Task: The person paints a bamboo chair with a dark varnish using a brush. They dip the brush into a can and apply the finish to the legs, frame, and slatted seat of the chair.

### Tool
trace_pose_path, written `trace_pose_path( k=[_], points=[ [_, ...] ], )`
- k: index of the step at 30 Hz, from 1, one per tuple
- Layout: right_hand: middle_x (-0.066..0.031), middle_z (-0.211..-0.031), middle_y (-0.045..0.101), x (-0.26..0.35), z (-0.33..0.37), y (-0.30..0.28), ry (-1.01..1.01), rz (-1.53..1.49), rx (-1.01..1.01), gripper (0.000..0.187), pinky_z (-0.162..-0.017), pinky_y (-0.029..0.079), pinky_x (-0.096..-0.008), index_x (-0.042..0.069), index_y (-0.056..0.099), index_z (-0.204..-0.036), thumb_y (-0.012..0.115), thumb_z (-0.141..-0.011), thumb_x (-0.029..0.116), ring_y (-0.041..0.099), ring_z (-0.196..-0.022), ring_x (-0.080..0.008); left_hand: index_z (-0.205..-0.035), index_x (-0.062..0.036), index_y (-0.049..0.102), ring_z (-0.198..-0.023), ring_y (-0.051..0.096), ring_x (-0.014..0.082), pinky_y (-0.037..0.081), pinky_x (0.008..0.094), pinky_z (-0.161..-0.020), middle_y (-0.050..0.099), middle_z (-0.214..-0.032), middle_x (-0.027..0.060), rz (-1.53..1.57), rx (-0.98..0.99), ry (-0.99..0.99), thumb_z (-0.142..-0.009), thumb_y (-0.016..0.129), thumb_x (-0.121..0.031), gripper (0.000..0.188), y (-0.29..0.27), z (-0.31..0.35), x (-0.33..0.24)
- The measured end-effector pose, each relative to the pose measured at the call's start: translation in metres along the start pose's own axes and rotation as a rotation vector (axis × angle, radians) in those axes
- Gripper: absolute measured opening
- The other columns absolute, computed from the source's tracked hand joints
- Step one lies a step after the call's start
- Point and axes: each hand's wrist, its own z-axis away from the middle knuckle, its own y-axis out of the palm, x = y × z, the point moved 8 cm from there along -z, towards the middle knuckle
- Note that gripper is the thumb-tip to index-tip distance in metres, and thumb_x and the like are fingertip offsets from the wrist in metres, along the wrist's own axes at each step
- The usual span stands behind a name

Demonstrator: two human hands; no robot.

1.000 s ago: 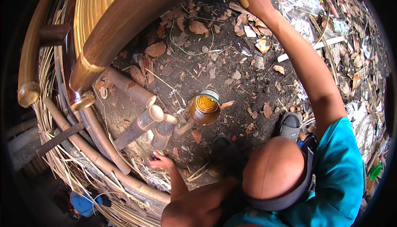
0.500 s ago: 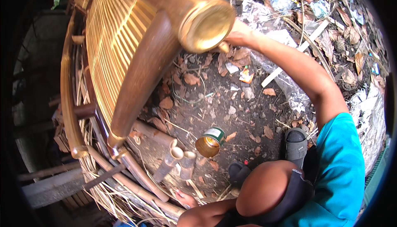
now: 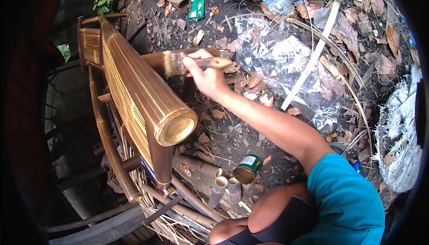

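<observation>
My right hand [image 3: 206, 77] is closed around the wooden handle of a paintbrush [image 3: 219, 62]. The brush's bristles, blurred by motion, are at a brown bamboo pole [image 3: 196, 54] that juts from the side of a bamboo furniture piece [image 3: 143, 93]. That piece has a glossy brown finish, slatted panels and a thick pole whose pale cut end faces me. Below my right forearm, a green open can [image 3: 248, 168] with brown inside leans on the ground. My left hand is out of sight.
Short bamboo tubes [image 3: 218, 191] stand near my knees. Behind them are long bamboo poles [image 3: 194, 199] and dry strips. Clear plastic sheeting [image 3: 286, 62], a pale wooden strip [image 3: 313, 59] and dry leaves litter the dirt. A white sack [image 3: 400, 131] lies at right.
My right hand, earlier hidden behind the thick pole's end, now shows with the paintbrush over the side pole. The furniture's pole end appears lower and farther left. The view has shifted.
</observation>
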Motion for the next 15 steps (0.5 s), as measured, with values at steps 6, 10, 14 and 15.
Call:
trace_pose_path(
  k=[6, 10, 14, 15],
  points=[
    [-0.0031, -0.082, 0.068, 0.008, -0.007, 0.001, -0.174, -0.053, 0.032, 0.017, -0.067, 0.053, -0.0279, 0.002, 0.065, -0.103, 0.065, -0.098, 0.019, 0.064, -0.075, -0.0101, -0.136, 0.0068, 0.05, -0.118, 0.058, 0.0332, 0.045, 0.0426, -0.102, 0.058, -0.13, 0.0284, 0.199, 0.088, 0.087, -0.102, 0.047, -0.055, 0.07, -0.024, 0.036, -0.089],
    [-0.0148, -0.084, 0.072, -0.036, -0.044, -0.115, -0.082, 0.534, -0.256, 0.021, -0.07, 0.054, -0.0415, 0.006, 0.066, -0.099, 0.07, -0.092, 0.026, 0.072, -0.081, -0.0328, -0.138, 0.0066, 0.048, -0.119, 0.057, 0.0329, 0.045, 0.0432, -0.103, 0.056, -0.131, 0.0286, 0.33, 0.172, 0.132, -0.102, 0.047, -0.055, 0.072, -0.043, 0.061, -0.14],
    [-0.0204, -0.079, 0.068, -0.037, -0.018, -0.113, 0.082, 0.721, -0.294, 0.021, -0.07, 0.053, -0.048, 0.007, 0.062, -0.099, 0.067, -0.092, 0.026, 0.068, -0.08, -0.0433, -0.14, 0.0064, 0.045, -0.12, 0.056, 0.0326, 0.044, 0.0437, -0.103, 0.054, -0.133, 0.0288, 0.414, 0.245, 0.154, -0.102, 0.046, -0.056, 0.073, -0.054, 0.086, -0.169],
    [-0.0205, -0.079, 0.068, -0.034, -0.018, -0.11, 0.049, 0.731, -0.316, 0.021, -0.069, 0.053, -0.0487, 0.006, 0.061, -0.099, 0.067, -0.092, 0.025, 0.068, -0.079, -0.0437, -0.14, 0.0064, 0.045, -0.12, 0.056, 0.0325, 0.044, 0.0438, -0.103, 0.054, -0.134, 0.0288, 0.426, 0.271, 0.163, -0.102, 0.046, -0.056, 0.073, -0.055, 0.093, -0.177]
  ],
)
